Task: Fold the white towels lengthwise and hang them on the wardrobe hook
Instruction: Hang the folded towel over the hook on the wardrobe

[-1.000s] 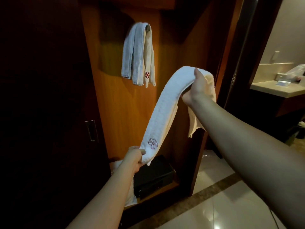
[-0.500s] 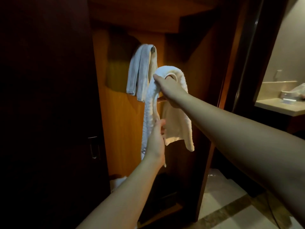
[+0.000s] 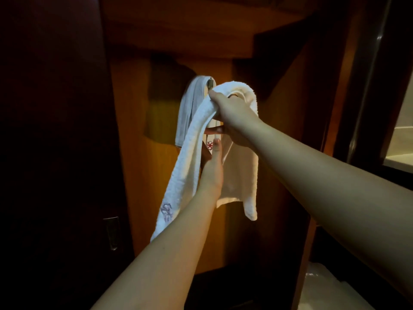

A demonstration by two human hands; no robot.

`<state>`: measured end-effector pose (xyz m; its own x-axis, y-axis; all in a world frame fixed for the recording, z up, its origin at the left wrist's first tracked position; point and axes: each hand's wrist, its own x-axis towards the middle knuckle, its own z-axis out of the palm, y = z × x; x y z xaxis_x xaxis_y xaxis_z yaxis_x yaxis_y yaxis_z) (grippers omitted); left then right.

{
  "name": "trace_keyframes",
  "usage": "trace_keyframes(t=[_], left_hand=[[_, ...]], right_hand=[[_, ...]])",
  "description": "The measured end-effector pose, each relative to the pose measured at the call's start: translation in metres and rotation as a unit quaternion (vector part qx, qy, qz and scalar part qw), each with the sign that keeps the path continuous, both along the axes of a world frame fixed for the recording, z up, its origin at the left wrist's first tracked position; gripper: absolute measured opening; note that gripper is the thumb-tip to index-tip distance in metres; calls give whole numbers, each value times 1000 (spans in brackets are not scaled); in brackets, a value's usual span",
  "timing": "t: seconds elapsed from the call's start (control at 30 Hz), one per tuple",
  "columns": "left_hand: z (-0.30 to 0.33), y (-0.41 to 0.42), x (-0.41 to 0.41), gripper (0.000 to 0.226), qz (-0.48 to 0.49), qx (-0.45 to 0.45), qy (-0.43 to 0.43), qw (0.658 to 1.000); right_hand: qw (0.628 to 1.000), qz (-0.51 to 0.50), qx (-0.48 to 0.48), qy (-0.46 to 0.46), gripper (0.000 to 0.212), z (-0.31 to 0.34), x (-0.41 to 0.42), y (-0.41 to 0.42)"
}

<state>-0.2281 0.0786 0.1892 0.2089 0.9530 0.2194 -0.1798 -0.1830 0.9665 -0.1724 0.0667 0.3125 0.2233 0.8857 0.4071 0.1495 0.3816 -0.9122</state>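
Observation:
A folded white towel [image 3: 189,108] hangs on the metal wardrobe hook [image 3: 210,82] against the wooden back panel. My right hand [image 3: 233,116] grips a second white towel [image 3: 242,173] at its bend, just right of and slightly below the hook. This towel's two halves hang down; the left strand carries a purple embroidered mark near its low end. My left hand [image 3: 212,168] reaches up between the two strands with fingers straight, touching the left strand. A red mark on the hung towel shows beside my fingertips.
The dark wardrobe door [image 3: 55,153] with a recessed metal handle [image 3: 111,232] fills the left. A wooden shelf [image 3: 190,39] spans above the hook. A dark door frame [image 3: 366,86] and a pale bathroom counter [image 3: 400,157] lie to the right.
My right hand has carried the towel's bend up and left, close to the hook. My left hand let go of the low end and slid up between the strands.

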Motion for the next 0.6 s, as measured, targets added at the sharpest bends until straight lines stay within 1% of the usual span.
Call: trace_keyframes(t=[0.07, 0.1, 0.13, 0.17, 0.23, 0.27, 0.33, 0.4, 0.47, 0.5, 0.57, 0.6], left_hand=[[7, 6, 13, 137, 17, 0, 4, 1000], [8, 9, 20, 141, 19, -2, 4, 1000], [7, 15, 27, 136, 17, 6, -25, 1000], [7, 26, 36, 121, 11, 17, -60, 998], [14, 35, 46, 77, 28, 19, -128, 991], [21, 39, 49, 66, 52, 5, -165, 985], [30, 58, 55, 52, 112, -17, -206, 972], [44, 72, 56, 37, 139, -21, -199, 970], [57, 86, 53, 40, 131, 12, -177, 975], [63, 93, 51, 41, 137, 34, -154, 978], [77, 107, 47, 44, 162, 65, -127, 976], [85, 115, 44, 43, 175, 82, -118, 974]], right_hand=[[1000, -14, 3, -1, 52, -1, 26, 14], [1000, -22, 6, -3, 53, -3, 41, 21], [1000, -29, 7, -9, 53, -4, 55, 27], [999, -37, 6, -23, 54, -7, 67, 33], [996, -58, 3, -68, 57, -10, 90, 46], [993, -71, 2, -95, 58, -11, 100, 52], [987, -99, 7, -128, 63, -12, 118, 65], [985, -116, 12, -124, 67, -13, 134, 77], [986, -125, -2, -114, 67, -13, 147, 86], [986, -127, -5, -106, 64, -12, 153, 91], [987, -140, 5, -81, 49, -6, 161, 101], [987, -145, 7, -76, 47, 0, 163, 105]])
